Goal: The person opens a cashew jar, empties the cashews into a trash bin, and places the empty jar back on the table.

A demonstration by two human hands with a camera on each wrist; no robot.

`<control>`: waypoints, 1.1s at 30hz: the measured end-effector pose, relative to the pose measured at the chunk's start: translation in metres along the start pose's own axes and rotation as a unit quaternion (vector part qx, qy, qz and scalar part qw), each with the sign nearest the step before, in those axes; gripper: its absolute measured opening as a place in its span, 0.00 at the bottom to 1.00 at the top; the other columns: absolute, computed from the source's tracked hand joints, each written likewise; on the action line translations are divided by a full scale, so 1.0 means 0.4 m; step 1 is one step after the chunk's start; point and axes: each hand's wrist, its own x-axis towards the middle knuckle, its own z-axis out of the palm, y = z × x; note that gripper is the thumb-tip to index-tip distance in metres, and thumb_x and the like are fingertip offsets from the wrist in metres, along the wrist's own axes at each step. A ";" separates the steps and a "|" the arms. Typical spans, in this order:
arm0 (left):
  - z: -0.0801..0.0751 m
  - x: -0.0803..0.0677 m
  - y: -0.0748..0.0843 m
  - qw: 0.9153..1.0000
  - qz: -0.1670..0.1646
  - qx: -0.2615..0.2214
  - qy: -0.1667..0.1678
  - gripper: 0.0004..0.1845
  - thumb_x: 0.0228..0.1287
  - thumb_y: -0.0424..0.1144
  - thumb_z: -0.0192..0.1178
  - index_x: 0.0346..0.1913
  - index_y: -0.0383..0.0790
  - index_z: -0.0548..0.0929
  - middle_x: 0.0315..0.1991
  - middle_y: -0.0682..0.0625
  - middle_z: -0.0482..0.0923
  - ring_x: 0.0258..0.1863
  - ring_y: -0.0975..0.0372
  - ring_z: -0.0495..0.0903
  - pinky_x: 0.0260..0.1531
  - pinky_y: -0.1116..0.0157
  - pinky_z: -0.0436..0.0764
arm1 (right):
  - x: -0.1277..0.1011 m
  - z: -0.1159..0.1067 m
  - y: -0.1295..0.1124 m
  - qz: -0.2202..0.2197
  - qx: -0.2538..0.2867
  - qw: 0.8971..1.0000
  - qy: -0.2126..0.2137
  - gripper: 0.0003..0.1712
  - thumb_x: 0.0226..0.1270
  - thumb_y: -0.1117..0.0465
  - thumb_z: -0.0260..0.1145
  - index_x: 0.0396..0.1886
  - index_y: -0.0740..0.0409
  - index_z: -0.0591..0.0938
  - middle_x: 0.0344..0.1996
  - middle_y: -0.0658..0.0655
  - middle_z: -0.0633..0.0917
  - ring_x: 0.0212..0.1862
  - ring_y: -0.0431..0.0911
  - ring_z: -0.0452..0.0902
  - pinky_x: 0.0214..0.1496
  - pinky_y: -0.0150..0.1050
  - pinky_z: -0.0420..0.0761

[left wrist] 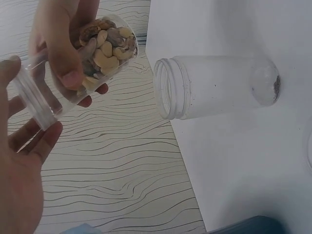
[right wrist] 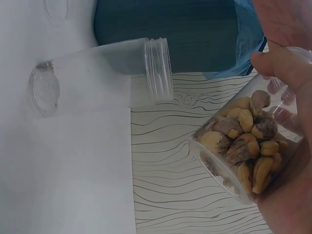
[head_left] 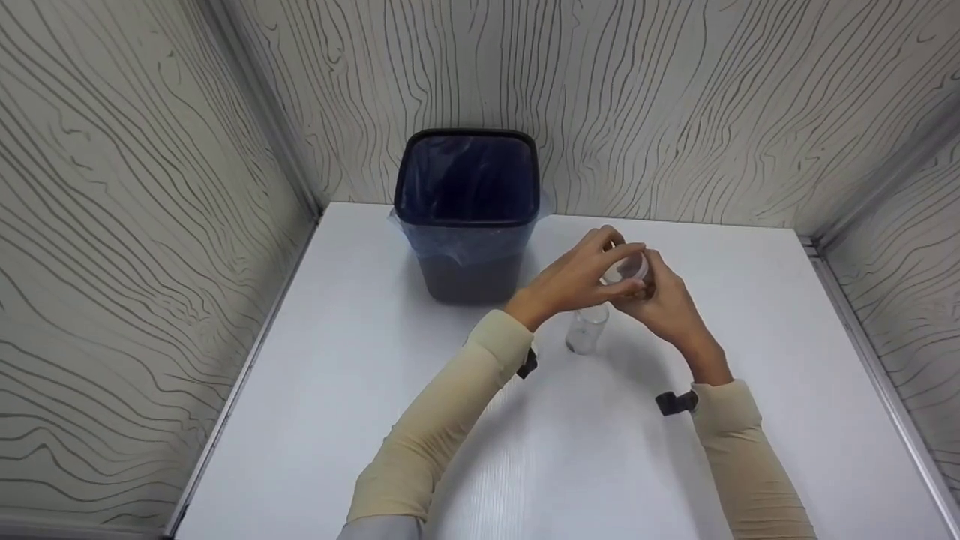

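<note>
My right hand (head_left: 667, 304) grips a clear plastic jar (right wrist: 248, 141) partly filled with cashews and other nuts, some in brown skins. That jar is raised above the table and tilted. At its top end, my left hand (head_left: 577, 277) pinches the clear ribbed lid (left wrist: 34, 97) between thumb and fingers. Below the hands a second clear jar (left wrist: 219, 87) stands upright on the table, its threaded mouth uncovered. Dark crumbs lie at the bottom of this standing jar (right wrist: 97, 78). In the head view the hands cover most of the held jar.
A dark bin (head_left: 476, 274) with a blue plastic liner stands at the back of the white table (head_left: 360, 375), left of the hands. A clear round rim (right wrist: 57, 7) lies on the table near the standing jar. Wood-patterned panels (head_left: 637, 112) enclose the table's back and sides.
</note>
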 end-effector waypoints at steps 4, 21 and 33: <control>0.000 -0.001 -0.002 1.000 -0.002 0.005 -0.001 0.31 0.79 0.58 0.60 0.77 0.48 0.75 0.60 0.48 0.73 0.55 0.59 0.72 0.57 0.69 0.76 | 0.001 0.003 0.000 0.004 0.007 1.000 -0.003 0.46 0.67 0.60 0.78 0.80 0.58 0.65 0.65 0.69 0.80 0.65 0.66 0.80 0.63 0.64 0.83; 0.002 -0.010 -0.014 1.000 0.018 -0.022 0.008 0.28 0.80 0.53 0.61 0.73 0.43 0.77 0.55 0.45 0.73 0.52 0.56 0.71 0.54 0.64 0.75 | 0.002 0.018 -0.011 0.016 -0.011 1.000 -0.006 0.46 0.70 0.60 0.77 0.81 0.58 0.64 0.62 0.67 0.82 0.59 0.61 0.82 0.63 0.61 0.81; 0.003 -0.013 -0.016 1.000 0.015 -0.016 0.009 0.27 0.79 0.54 0.61 0.72 0.44 0.78 0.55 0.45 0.73 0.53 0.56 0.72 0.55 0.64 0.76 | 0.000 0.022 -0.013 0.005 -0.034 0.999 0.001 0.47 0.68 0.59 0.78 0.81 0.56 0.64 0.47 0.61 0.84 0.44 0.51 0.79 0.50 0.49 0.81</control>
